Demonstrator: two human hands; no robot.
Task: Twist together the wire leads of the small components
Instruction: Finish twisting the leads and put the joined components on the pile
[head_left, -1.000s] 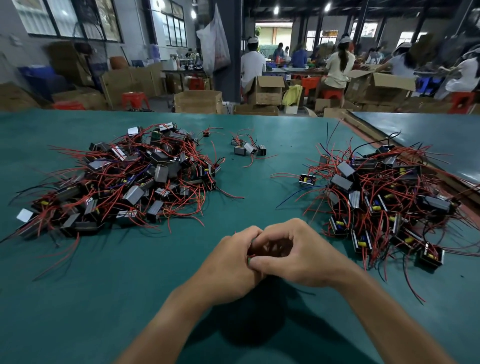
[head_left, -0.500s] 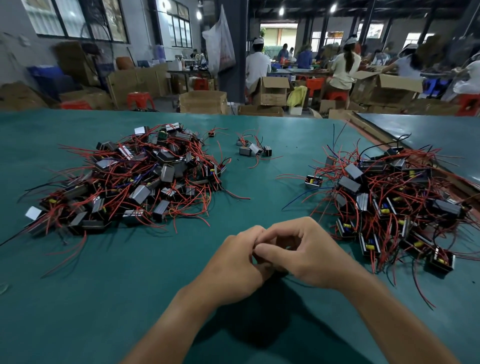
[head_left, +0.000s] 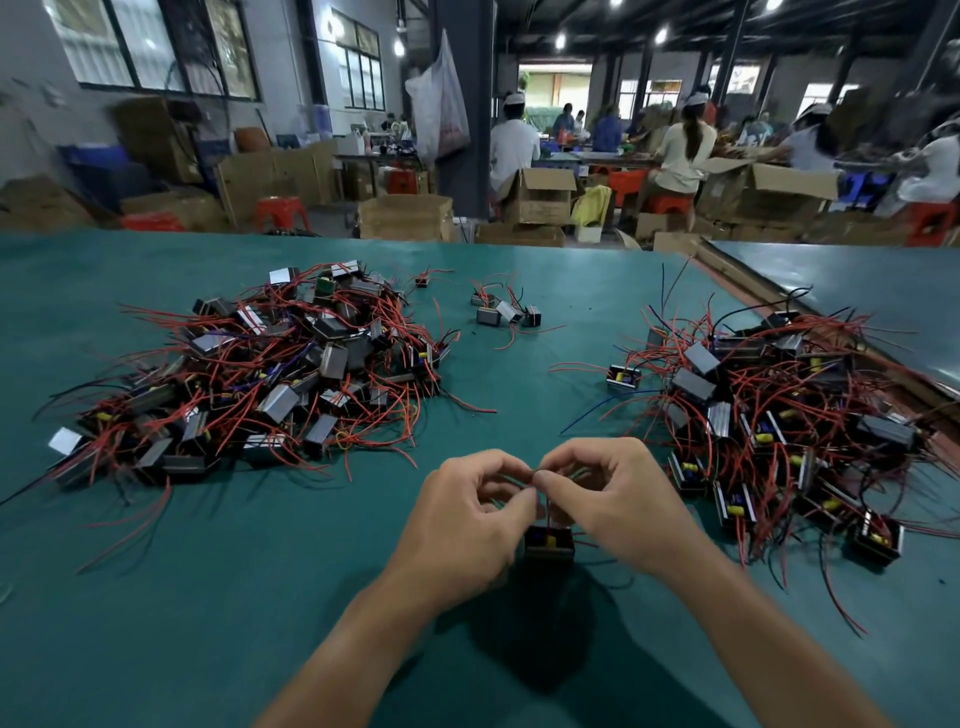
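Both the left hand (head_left: 467, 519) and right hand (head_left: 618, 499) pinch the thin wire leads (head_left: 540, 499) above the small black box-shaped component (head_left: 549, 543) hanging over the green bench (head_left: 156, 597); uneven pull risks snapping them.

Left hand (head_left: 467, 525), right hand (head_left: 618, 504): formerly clasped together, now parted, fingertips pinching leads (head_left: 540, 486); component (head_left: 549, 543) newly exposed, hanging beneath.
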